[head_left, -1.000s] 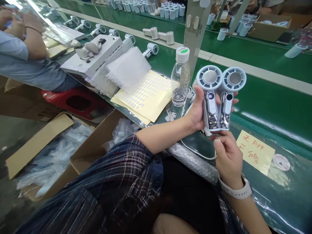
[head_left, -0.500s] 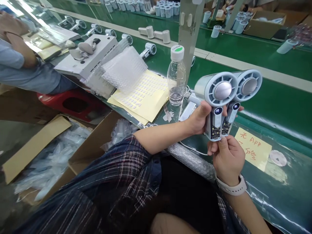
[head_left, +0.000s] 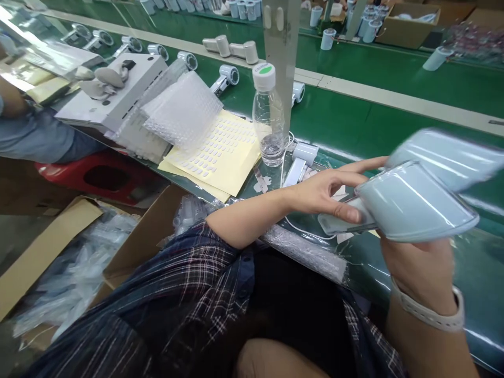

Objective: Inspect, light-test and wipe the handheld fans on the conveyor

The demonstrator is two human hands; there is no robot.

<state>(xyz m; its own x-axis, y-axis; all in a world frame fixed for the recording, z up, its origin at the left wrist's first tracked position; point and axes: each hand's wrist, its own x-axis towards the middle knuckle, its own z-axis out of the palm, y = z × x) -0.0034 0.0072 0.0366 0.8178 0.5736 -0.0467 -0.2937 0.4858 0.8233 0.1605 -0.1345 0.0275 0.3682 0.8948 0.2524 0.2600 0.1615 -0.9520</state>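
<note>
Two pale blue handheld fans are in front of me on the right, tilted with their heads to the right. The nearer fan (head_left: 417, 205) has a smooth, shiny barrel; the farther fan (head_left: 444, 157) is blurred by motion behind it. My left hand (head_left: 331, 191) is closed on the nearer fan's handle, thumb along it, with a finger stretched toward the farther fan. Below the nearer head, my right hand (head_left: 421, 268) is against it, its fingers hidden behind the fan. A white watch band (head_left: 429, 310) circles that wrist. Display and grilles are turned out of sight.
A water bottle (head_left: 269, 115) stands by the metal post (head_left: 280, 63). Left of it lie yellow sticker sheets (head_left: 232, 173) and bubble wrap (head_left: 185, 110). Another fan (head_left: 305, 153) rests beside a white cable. A carton (head_left: 129, 236) of plastic bags stands below; someone sits at far left.
The two fans have swung from upright, displays and grilles facing me, to lying tilted with heads to the right. My right hand has moved right and under the heads. The view has shifted rightward.
</note>
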